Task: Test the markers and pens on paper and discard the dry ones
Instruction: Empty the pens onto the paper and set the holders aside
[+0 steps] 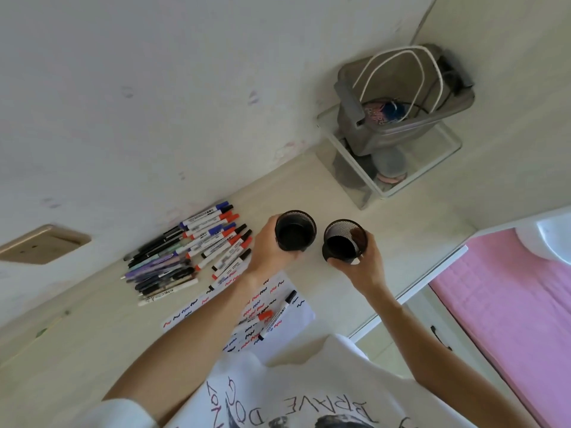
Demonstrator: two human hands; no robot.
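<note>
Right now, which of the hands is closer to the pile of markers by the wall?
Left. The left hand, gripping a mesh cup, sits just beside the marker pile; the right hand holds the other cup farther off.

Pale wood-grain surface (77, 344) runs from near left to far right, butted against a whitish wall (154, 88) with faint smudges. Beige wall socket plate (43, 244) on the wall at far left. At the far right corner of the surface, a clear box (432, 168) with a grey translucent bin (401, 131) sitting on top of it, tilted; white cord handles (398, 61) arch over the bin, blue and patterned stuff inside, too blurred to name. Pink bed cover (509, 304) at right, below the surface edge. White printed T-shirt (309, 387) fills the near edge.
</note>
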